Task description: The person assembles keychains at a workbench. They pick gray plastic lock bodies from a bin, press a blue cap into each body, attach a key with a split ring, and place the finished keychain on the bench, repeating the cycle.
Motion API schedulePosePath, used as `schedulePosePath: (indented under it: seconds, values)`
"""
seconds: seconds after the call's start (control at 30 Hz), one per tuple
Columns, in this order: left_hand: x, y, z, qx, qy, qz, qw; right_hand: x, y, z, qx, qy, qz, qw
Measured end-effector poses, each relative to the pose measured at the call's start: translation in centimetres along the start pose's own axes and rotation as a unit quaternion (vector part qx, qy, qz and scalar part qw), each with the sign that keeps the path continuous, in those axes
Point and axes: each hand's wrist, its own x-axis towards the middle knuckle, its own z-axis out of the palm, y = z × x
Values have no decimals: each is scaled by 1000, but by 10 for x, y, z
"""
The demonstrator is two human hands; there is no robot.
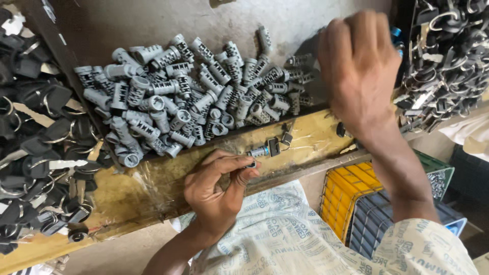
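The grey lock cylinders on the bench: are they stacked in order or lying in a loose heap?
A loose heap. The grey lock cylinders lie across one another, pointing every way, some end-on, none in rows.

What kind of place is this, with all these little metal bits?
Probably a small lock-assembly workshop. A heap of grey lock cylinders lies on the bench, piles of black-headed keys sit at both sides, and the left hand pinches a small part beside a single cylinder.

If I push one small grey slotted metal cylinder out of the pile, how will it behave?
The grey slotted metal cylinder would probably roll, since it is round. It likely feels stiff and rather heavy for its size, as it looks like cast metal. Neighbours lean on one another, so the heap may shift.
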Motion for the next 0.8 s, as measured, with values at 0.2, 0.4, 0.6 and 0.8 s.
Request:
schedulePosePath:
  seconds: [0.2,0.4,0.6,0.8]
  values:
    - [10,-9,0,-5,9,6,1000,-9,14,-1,210,-5,60,976]
    - [9,-1,3,18,-10,-3,1000,-8,31,5,182,-9,34,983]
    - [8,13,8,-139,18,-84,987,-8,6,-27,173,-37,16,984]
    - [16,15,20,-105,-7,-19,994,-65,-60,-54,411,14,-37,911]
